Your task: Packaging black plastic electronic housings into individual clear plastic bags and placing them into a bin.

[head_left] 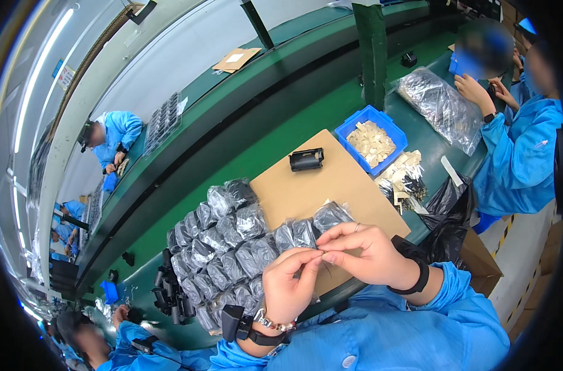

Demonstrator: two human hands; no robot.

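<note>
While left fingers (295, 260) and right fingers (350, 239) pinch narrowly, contents unclear, bagged parts (230, 262) crowd the cardboard (286, 191).

Plastic-wrapped dark parts (222, 244) crowd in rough rows over and beyond the left edge of a cardboard sheet (349, 188); one unwrapped black part (306, 159) (blocky, glossy) lies near the far corner.

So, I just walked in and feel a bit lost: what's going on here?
The person's left hand and right hand meet, fingertips pinched together; anything between them is too small to make out. Beyond and left of them, bagged dark parts sit close together, some on a cardboard sheet. An unwrapped black part lies farther up that sheet; a blue bin of cream pieces stands to its right.
</note>
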